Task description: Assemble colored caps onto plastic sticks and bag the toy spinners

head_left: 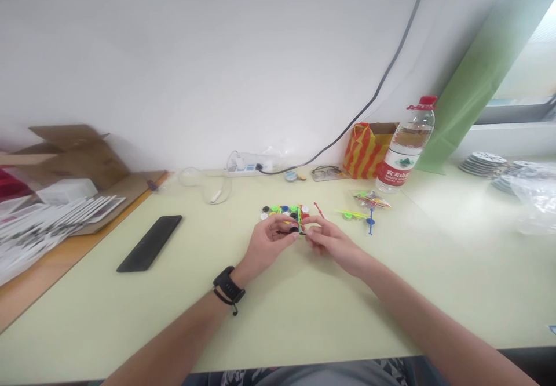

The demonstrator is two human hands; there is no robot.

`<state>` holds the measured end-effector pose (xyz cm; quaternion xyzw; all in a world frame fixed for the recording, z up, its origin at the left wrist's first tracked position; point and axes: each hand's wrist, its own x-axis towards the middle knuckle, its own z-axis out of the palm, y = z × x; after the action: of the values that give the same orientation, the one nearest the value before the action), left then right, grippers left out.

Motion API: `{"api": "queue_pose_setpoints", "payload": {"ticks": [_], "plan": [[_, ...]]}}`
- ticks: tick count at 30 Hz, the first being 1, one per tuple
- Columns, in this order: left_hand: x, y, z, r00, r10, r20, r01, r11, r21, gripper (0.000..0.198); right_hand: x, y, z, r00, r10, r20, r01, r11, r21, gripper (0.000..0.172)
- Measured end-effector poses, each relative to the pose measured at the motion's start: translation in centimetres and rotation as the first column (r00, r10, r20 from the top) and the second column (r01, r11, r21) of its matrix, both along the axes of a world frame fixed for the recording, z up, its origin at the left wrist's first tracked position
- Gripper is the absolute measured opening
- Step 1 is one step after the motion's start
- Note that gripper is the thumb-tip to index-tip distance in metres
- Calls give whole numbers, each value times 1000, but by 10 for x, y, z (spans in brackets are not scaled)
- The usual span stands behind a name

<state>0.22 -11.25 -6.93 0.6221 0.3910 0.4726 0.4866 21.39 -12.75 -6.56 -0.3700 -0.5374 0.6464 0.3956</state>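
My left hand, with a black watch on its wrist, and my right hand meet over the pale green table. Both pinch a small plastic assembly of green, black and red pieces between their fingertips. Just behind the hands lies a cluster of several small coloured plastic wheels. A red stick lies beside them. To the right lie a green and yellow piece and a blue stick piece.
A black phone lies at the left. A water bottle, a striped bag, a small bag of parts, glasses and a power strip stand at the back. Booklets and cardboard sit far left.
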Motion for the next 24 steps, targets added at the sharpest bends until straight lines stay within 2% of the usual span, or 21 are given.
{"api": "queue_pose_setpoints", "payload": {"ticks": [3, 8, 12, 18, 20, 22, 24], "plan": [[3, -3, -1, 997, -26, -71, 27, 1000, 16, 32, 4, 4, 0, 996, -88, -10, 88, 996, 29, 37], [6, -7, -3, 990, -74, -119, 80, 996, 42, 19, 4, 3, 1, 996, -86, -6, 87, 996, 37, 34], [5, -9, -2, 993, -91, -79, 94, 995, 41, 20, 3, 2, 3, 996, -86, -33, 87, 995, 38, 33], [5, -8, 2, 971, -238, 20, 238, 968, -84, 27, 8, 5, 3, 988, -151, 15, 150, 985, 81, 37], [5, -7, 1, 973, -222, 67, 229, 968, -103, 27, 10, 7, 1, 964, -259, 65, 244, 953, 180, 39], [5, -4, 1, 977, -180, 111, 193, 973, -124, 31, 12, 7, -1, 905, -405, 134, 333, 867, 372, 34], [4, -2, 0, 982, -127, 136, 147, 978, -148, 35, 14, 6, -2, 855, -481, 192, 313, 775, 548, 27]]}}
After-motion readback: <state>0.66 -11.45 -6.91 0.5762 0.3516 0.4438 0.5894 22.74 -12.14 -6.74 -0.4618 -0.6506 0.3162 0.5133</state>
